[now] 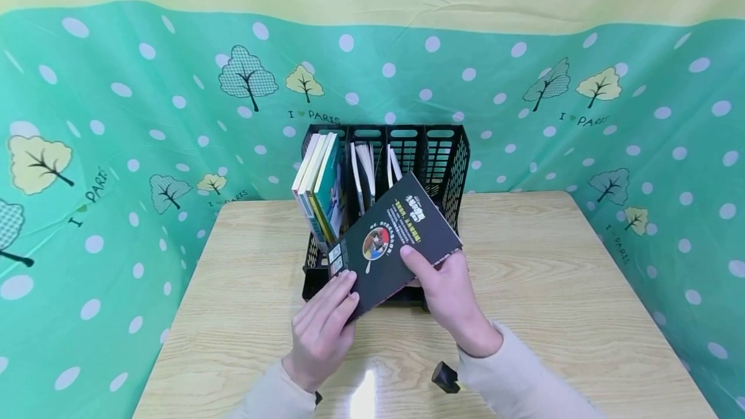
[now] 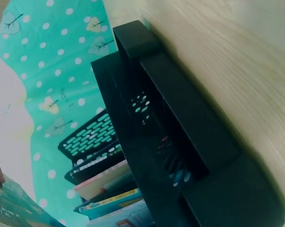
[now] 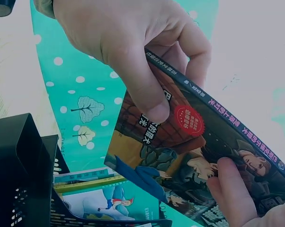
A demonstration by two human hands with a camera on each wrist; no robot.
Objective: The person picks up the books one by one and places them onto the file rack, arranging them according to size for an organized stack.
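A dark paperback book [image 1: 401,238] is held tilted in front of a black file rack [image 1: 460,173], its back cover facing up in the head view. My right hand [image 1: 454,293] grips its right side, thumb lying on the back cover. At the lower left corner my left hand [image 1: 326,328] pinches it, fingers on the back cover. The right wrist view shows the illustrated front cover [image 3: 180,151] with a red round seal, and a thumb of the left hand pressing on it. The book hides part of the rack's front.
Several upright books [image 1: 320,186] fill the rack's left compartment. Thinner white-edged booklets [image 1: 363,176] stand in the second, and others [image 1: 394,163] in the third. A small black knob-like piece [image 1: 446,377] shows beside the right sleeve. Behind the wooden table [image 1: 524,264] hangs a green dotted curtain [image 1: 372,96].
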